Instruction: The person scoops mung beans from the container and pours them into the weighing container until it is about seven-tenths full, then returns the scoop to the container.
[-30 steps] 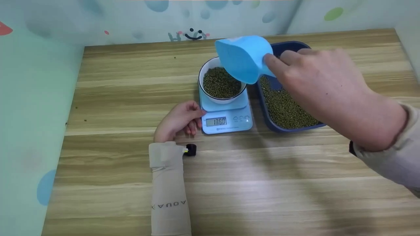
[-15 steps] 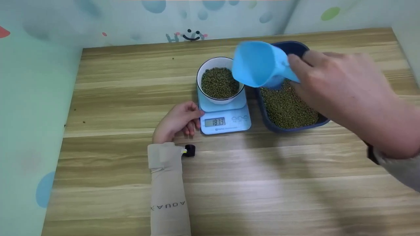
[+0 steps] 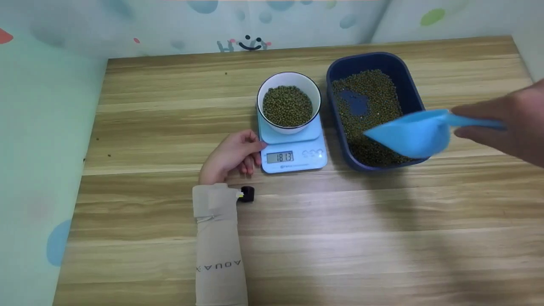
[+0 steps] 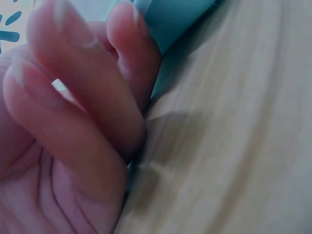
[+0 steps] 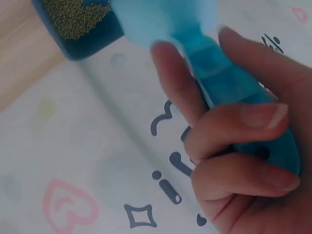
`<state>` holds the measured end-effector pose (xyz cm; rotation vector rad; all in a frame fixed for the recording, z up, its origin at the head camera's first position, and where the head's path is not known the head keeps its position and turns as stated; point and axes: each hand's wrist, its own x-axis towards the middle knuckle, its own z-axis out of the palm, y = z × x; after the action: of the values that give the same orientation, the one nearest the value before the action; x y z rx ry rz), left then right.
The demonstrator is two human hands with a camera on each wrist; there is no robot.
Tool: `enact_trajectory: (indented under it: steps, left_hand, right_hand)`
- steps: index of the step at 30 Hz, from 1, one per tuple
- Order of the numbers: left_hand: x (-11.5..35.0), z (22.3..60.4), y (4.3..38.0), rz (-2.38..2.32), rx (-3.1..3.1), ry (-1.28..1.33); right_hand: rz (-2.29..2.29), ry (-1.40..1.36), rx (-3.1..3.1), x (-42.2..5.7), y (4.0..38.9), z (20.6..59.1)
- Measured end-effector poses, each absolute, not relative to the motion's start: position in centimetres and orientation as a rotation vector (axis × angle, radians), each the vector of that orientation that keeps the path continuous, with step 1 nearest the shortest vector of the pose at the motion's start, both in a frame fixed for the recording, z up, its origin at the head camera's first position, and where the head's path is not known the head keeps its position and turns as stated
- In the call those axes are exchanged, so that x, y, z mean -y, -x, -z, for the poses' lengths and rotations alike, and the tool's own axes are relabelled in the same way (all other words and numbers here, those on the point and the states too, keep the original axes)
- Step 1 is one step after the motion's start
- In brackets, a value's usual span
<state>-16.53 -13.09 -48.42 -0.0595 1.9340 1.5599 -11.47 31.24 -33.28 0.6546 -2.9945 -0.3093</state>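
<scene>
My right hand (image 3: 518,123) grips the handle of a light-blue plastic scoop (image 3: 425,138) over the near right part of the navy bin. In the right wrist view, fingers (image 5: 229,129) curl round the scoop's handle (image 5: 231,80). A white bowl (image 3: 314,89) with a dark rim, partly filled with small green beans (image 3: 287,106), stands on a light-blue kitchen scale (image 3: 310,163). The scale's display looks like 181.3. My left hand (image 3: 229,155) rests on the table, its thumb touching the scale's left edge. Its other fingers (image 4: 83,141) are loosely curled.
Right of the scale, the navy bin (image 3: 410,85) holds more green beans, with a bare patch of its floor showing. A small black object (image 3: 247,194) lies beside the left sleeve (image 3: 219,238). Patterned walls border the wooden table (image 3: 148,204).
My right hand has carried the scoop rightward from the bowl to above the bin, turning it level. The display has risen from about 178 to 181.3. The left hand stays put.
</scene>
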Motion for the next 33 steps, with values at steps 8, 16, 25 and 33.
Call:
enact_trajectory:
  steps: [8, 16, 25, 33]
  left_hand:
    - [13.3, 48.4, 16.4, -1.529, -1.965, 0.072]
    - [13.2, 48.5, 16.3, -1.553, -1.956, 0.068]
    - [13.2, 48.3, 16.4, -1.555, -1.959, 0.052]
    - [13.1, 48.4, 16.5, -1.538, -1.961, 0.048]
  right_hand:
    - [0.328, -0.695, 3.190, -30.2, 11.1, 34.2]
    - [0.323, -0.636, 3.212, -27.8, 11.1, 34.6]
    - [0.113, -0.608, 3.083, -26.1, 9.9, 35.5]
    - [-0.080, -0.675, 2.910, -24.9, 10.5, 37.7]
